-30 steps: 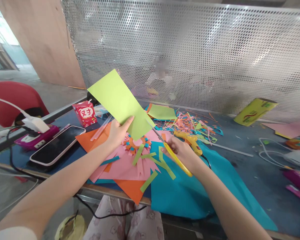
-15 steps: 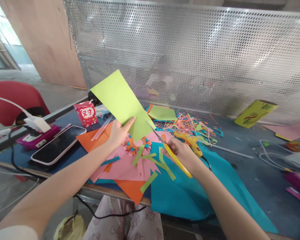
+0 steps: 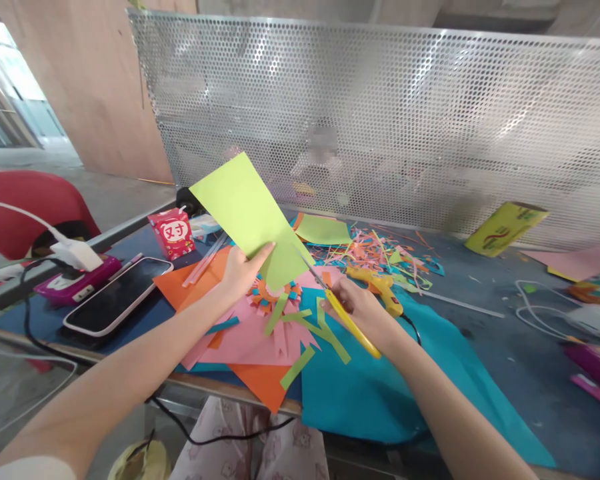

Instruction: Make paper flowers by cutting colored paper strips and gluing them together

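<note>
My left hand [image 3: 243, 272] pinches a light green sheet of paper [image 3: 245, 203] near its lower part, holding it tilted above the table. In my right hand [image 3: 356, 303] is a pair of yellow-handled scissors [image 3: 353, 325], fingers wrapped round the handles. The blades reach the sheet's lower right edge; whether they are cutting into it I cannot tell. Below lie several green paper strips [image 3: 297, 368] and a pleated orange and blue paper rosette [image 3: 261, 300] on pink paper [image 3: 255, 343]. A large blue sheet [image 3: 370, 393] spreads under my right hand.
A yellow glue gun [image 3: 383, 287] lies beyond my right hand, near a heap of paper scraps [image 3: 370, 247]. At left are a phone [image 3: 117, 297], a purple power strip [image 3: 80, 283] and a red box [image 3: 173, 233]. A perforated metal panel [image 3: 380, 120] stands behind; someone sits beyond it.
The green sheet and both hands sit almost where they were; the sheet appears slightly lower and further right. The camera view has shifted a little. Both hands keep their hold.
</note>
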The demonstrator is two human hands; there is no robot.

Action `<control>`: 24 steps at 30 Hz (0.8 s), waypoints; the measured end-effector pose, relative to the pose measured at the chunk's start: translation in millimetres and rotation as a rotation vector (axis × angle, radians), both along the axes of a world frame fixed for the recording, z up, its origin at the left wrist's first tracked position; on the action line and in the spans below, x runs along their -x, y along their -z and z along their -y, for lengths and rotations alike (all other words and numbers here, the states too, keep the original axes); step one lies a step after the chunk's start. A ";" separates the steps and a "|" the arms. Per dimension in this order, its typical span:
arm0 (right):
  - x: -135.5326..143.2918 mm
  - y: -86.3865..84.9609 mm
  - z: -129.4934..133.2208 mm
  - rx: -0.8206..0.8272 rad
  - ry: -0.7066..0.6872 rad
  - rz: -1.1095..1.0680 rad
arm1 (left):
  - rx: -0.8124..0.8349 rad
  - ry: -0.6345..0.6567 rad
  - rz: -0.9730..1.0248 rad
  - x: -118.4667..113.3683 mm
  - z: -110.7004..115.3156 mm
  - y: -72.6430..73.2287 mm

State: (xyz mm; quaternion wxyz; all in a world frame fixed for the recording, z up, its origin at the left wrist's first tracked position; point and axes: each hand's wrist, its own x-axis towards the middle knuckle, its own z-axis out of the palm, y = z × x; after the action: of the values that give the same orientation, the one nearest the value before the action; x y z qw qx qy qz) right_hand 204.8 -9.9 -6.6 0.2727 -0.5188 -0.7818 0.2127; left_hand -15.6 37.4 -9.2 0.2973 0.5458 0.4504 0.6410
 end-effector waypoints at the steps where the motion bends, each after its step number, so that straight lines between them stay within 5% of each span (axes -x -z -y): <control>1: -0.3 0.3 -0.4 -0.003 0.000 0.002 | 0.000 0.001 0.002 -0.1 0.0 0.0; 24: 0.8 9.1 -5.8 -0.050 0.032 0.003 | -0.007 0.031 -0.046 -3.3 3.0 1.2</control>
State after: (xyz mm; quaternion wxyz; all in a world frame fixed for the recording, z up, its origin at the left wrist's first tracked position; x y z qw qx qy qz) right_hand 204.0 -4.1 -15.7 0.2880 -0.5245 -0.7789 0.1879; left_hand -12.3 34.5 -10.4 0.2948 0.5685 0.4465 0.6250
